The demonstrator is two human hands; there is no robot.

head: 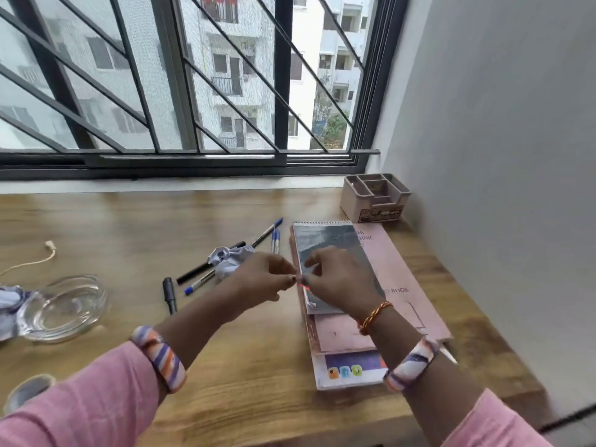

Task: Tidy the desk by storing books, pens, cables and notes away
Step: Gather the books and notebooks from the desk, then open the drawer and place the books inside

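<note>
A stack of books lies at the right of the wooden desk (pixel 225 366): a grey spiral notebook (pixel 325 241) on top, a pink book (pixel 400 272) under it, and a white book with coloured icons (pixel 348 371) at the bottom. My left hand (pixel 263 280) and my right hand (pixel 342 280) meet fingertip to fingertip at the stack's left edge. Both are pinched, and a tiny red spot (pixel 305 287) shows under the right thumb. I cannot tell what it is. Several pens (pixel 274 235), a black marker (pixel 209 266) and a crumpled note (pixel 229 256) lie just left of my hands.
A beige desk organiser (pixel 375 196) stands in the far right corner by the wall. At the left are a glass ashtray (pixel 64 304), another crumpled paper (pixel 9 301), a cream cable (pixel 29 261) and a tape roll (pixel 29 390). A black pen (pixel 169 293) lies apart.
</note>
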